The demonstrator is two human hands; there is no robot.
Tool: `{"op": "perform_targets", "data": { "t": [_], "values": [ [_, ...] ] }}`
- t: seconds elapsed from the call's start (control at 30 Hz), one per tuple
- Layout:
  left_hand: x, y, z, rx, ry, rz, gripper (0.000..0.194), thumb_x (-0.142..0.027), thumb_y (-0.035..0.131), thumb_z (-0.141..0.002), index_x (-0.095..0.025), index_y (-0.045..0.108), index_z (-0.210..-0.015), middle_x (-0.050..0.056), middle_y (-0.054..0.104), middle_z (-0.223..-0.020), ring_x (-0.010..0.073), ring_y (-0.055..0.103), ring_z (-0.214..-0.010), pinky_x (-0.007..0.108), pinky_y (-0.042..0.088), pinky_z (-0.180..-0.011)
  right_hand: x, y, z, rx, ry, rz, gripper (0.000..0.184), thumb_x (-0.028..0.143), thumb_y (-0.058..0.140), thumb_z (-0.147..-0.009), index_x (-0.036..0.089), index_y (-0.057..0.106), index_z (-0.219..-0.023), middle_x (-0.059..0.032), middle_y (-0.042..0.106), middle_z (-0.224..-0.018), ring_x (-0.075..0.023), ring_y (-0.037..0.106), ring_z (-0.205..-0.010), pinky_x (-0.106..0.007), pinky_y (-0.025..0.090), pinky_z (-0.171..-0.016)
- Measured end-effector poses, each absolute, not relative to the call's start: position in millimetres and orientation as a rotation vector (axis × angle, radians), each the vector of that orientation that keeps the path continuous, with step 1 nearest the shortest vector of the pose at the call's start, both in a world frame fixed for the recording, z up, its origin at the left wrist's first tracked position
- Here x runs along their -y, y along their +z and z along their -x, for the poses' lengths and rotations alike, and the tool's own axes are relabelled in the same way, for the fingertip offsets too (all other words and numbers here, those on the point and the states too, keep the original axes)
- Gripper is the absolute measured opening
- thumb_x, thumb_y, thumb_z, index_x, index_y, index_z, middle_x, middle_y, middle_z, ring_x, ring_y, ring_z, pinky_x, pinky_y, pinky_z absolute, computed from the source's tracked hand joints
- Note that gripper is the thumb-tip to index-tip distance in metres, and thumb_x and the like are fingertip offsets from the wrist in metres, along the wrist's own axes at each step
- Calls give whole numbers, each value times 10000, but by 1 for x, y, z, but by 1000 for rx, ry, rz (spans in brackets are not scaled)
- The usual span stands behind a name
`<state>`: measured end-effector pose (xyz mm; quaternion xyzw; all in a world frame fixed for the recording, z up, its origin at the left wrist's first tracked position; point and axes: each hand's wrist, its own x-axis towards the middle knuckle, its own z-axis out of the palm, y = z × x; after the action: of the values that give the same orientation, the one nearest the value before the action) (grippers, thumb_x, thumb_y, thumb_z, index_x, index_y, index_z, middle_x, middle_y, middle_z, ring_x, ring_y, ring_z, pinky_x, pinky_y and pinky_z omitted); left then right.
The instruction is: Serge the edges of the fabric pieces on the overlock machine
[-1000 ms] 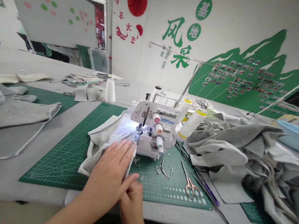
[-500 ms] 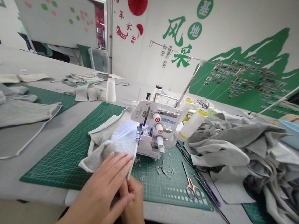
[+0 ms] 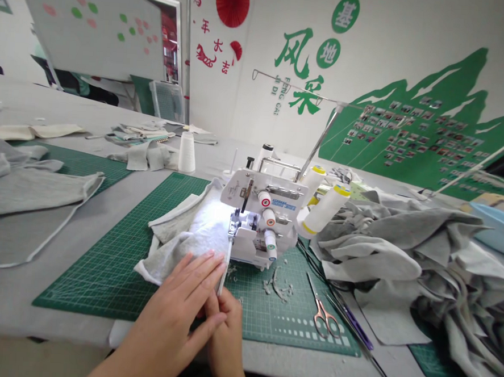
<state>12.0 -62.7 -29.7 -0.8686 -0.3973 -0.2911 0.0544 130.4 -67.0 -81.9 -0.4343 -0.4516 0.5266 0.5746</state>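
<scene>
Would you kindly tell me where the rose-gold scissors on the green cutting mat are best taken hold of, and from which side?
Take the rose-gold scissors by their finger loops, coming from the near side and above: they lie flat, loops toward the table's front edge, blades pointing away.

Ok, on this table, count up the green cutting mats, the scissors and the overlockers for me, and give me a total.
Green cutting mats: 3
Pairs of scissors: 1
Overlockers: 1
Total: 5
</scene>
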Motion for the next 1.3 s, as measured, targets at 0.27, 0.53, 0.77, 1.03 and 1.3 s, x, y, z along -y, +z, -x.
{"op": "perform_targets", "data": {
  "t": [0.27, 0.53, 0.77, 1.03, 1.3],
  "values": [
    [56, -24, -13, 1210, -835, 2651, 681, -272, 596, -917, -164, 342, -1539, 118, 492, -1519, 291, 474, -1394, 528, 370, -1174, 61, -73, -130, 1030, 1223, 1017, 489, 584, 620, -869, 169, 582, -613, 22, 503, -563, -126, 414, -550, -236, 374, -524],
    [50, -23, -5, 1167, -910, 2670, 640, -274, 587, -935, -187, 373, -1532, 99, 517, -1502, 275, 476, -1393, 481, 362, -1192, 54, -74, -129, 991, 1265, 946, 477, 576, 631, -880, 164, 622, -639, 18, 541, -572, -127, 448, -550, -241, 394, -537],
    [46, -25, 6, 1110, -911, 2699, 567, -273, 565, -964, -228, 416, -1509, 71, 561, -1465, 251, 500, -1376, 451, 386, -1182, 50, -73, -130, 981, 1248, 918, 437, 531, 624, -904, 167, 643, -664, 14, 588, -593, -136, 499, -568, -241, 409, -556],
    [39, -29, 7, 1136, -894, 2718, 472, -273, 548, -965, -235, 509, -1434, 61, 527, -1497, 246, 471, -1393, 449, 337, -1201, 73, -89, -130, 1298, 1036, 1066, 389, 365, 466, -1002, 173, 643, -715, -7, 606, -659, -150, 514, -622, -251, 359, -580],
    [32, -30, 2, 1139, -929, 2672, 492, -262, 565, -953, -216, 488, -1437, 72, 546, -1476, 257, 479, -1380, 463, 317, -1199, 78, -97, -129, 1507, 752, 1199, 397, 216, 444, -980, 197, 432, -583, 45, 462, -546, -104, 383, -515, -269, 202, -519]
  ]
}}
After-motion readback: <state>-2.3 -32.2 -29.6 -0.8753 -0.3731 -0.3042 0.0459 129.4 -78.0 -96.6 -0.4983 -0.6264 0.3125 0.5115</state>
